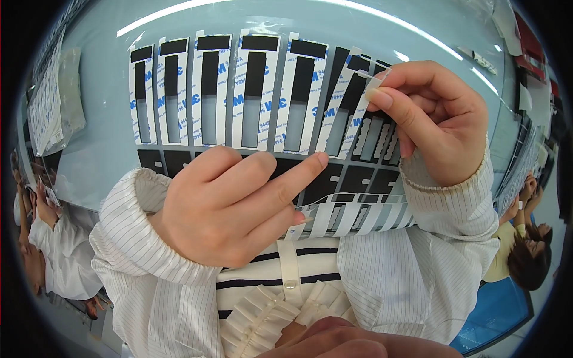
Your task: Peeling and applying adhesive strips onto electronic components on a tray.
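Observation:
At the right, my right hand pinches a clear film piece between thumb and forefinger. The film lies over the top of a tilted adhesive strip, which has a white-and-blue printed backing and a black T-shaped middle. My left hand reaches across with its index finger stretched out, the tip at the lower end of that strip; its other fingers are bent, with nothing visible in them. Several similar adhesive strips stand in a row to the left, on a sheet with black die-cut panels.
Below the row, a curled clear sheet with white bands lies close to my body. A plastic-wrapped stack is on the grey-blue table at the left. A small packet lies far right. Other people sit at both sides.

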A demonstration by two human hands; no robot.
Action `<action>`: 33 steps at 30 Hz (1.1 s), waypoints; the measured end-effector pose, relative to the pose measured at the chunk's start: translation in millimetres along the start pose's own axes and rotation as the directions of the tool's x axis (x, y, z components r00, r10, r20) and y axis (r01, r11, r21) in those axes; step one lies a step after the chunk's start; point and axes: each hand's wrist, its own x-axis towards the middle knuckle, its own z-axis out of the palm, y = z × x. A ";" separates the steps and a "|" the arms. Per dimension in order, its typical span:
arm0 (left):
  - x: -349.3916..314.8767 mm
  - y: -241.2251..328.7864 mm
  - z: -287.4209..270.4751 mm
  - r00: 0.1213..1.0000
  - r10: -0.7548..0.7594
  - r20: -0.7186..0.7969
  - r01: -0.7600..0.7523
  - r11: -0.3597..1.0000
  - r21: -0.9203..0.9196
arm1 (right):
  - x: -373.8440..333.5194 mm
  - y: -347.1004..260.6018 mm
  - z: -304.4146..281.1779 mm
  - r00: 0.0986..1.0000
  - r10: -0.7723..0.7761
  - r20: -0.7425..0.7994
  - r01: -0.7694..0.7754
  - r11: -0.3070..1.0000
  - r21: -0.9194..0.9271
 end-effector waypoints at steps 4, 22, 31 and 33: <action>0.6 0.8 -1.1 1.000 -0.013 0.017 0.013 1.000 -0.004 | 1.5 1.2 -1.0 1.000 -0.016 0.016 0.016 1.000 -0.011; -3.8 2.1 3.0 0.993 0.010 0.117 -0.015 0.999 0.046 | -2.7 -1.7 7.7 0.997 -0.080 0.000 0.080 0.993 -0.092; 3.0 4.4 1.6 0.994 -0.012 0.113 0.011 1.000 0.009 | -1.4 5.4 -3.3 0.946 -0.324 0.023 0.309 0.877 -0.368; 6.4 5.8 1.4 0.993 -0.022 0.117 0.021 1.000 0.005 | 1.5 4.9 -5.6 0.936 -0.351 0.008 0.320 0.846 -0.427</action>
